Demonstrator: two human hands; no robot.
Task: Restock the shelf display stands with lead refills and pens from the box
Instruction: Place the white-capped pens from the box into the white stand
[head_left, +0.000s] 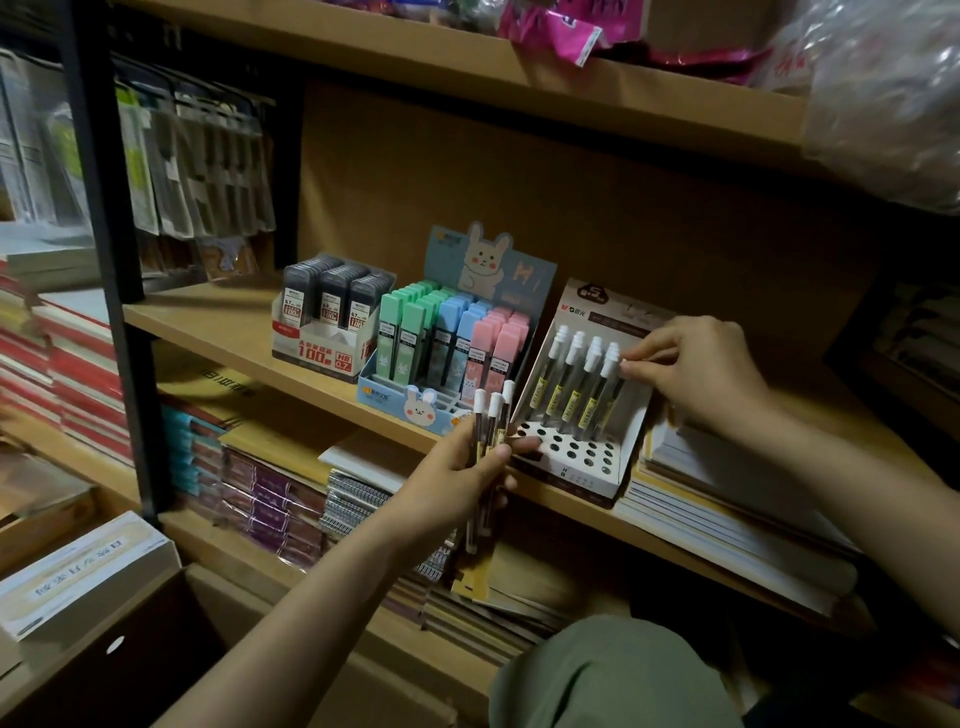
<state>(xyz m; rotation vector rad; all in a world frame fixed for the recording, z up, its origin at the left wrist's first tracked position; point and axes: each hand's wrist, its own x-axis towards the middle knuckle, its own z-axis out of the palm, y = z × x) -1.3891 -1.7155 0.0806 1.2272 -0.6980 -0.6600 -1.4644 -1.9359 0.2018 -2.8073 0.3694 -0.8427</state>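
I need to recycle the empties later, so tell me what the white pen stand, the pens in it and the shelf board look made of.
The white pen stand looks like folded printed cardboard: matte, with creased flaps and punched holes. The pens seem to be clear plastic barrels with opaque white caps, since the dark insides show through. The shelf board looks like wood-effect laminate or fibreboard, tan and flat; which one cannot be told.

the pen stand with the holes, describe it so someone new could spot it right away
On the middle wooden shelf three display stands sit in a row. The pen stand is the rightmost, beside the rabbit stand of pastel refill cases. Only it has a white base dotted with round holes, with white-capped pens standing in the back rows.
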